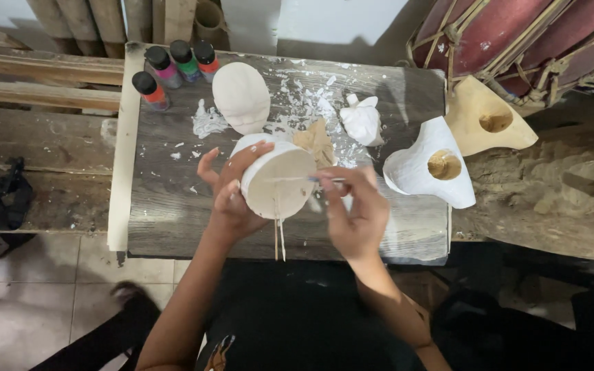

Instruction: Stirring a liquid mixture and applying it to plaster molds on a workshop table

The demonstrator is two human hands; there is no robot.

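My left hand (228, 196) grips a round white-painted wooden piece (280, 182), tilted with its flat pale face toward me and two thin sticks hanging from its lower edge. My right hand (355, 213) holds a thin paintbrush (326, 180) whose tip touches the right rim of that piece. Both hands are over the middle of a paint-spattered wooden board (173, 206).
On the board lie a white oval carved piece (242, 96), several small paint bottles (173, 65), a crumpled brown paper (317, 141) and a white bundle (362, 120). To the right sit a white-painted wooden form (424, 168) and a bare wooden form (486, 120). Drums (517, 34) stand behind.
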